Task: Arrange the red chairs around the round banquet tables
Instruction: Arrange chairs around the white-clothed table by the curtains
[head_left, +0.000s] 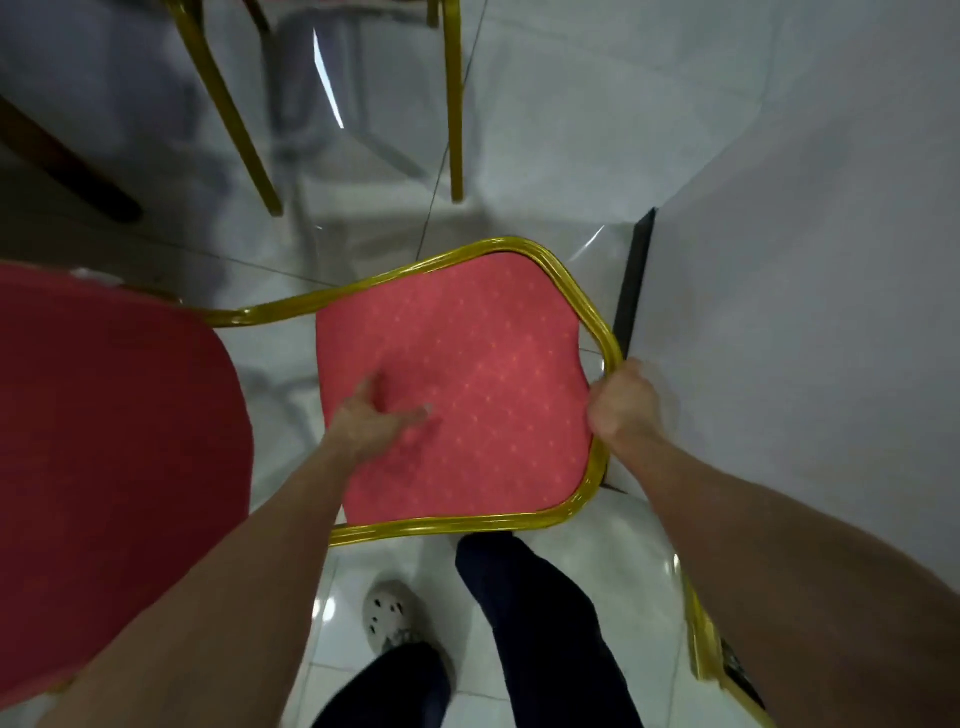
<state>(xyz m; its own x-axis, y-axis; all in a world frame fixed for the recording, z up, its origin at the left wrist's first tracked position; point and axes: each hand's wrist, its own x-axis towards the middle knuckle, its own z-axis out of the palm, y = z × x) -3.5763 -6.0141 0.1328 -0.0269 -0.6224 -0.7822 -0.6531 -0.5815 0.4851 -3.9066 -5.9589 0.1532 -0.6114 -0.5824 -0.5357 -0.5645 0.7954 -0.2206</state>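
Note:
A red chair (493, 364) with a gold metal frame is tipped over in front of me, its patterned backrest facing up above the floor. My right hand (623, 402) grips the gold frame at the backrest's right edge. My left hand (371, 415) rests on the red fabric near the backrest's left side, fingers loosely spread. The chair's red seat (114, 457) fills the left of the view, partly cut off by the frame edge.
Gold legs of another chair (457, 104) stand ahead on the glossy white tile floor. A white wall (805, 260) with a dark baseboard runs close on the right. My feet and dark trousers are just below the chair. A dark table leg shows at far left.

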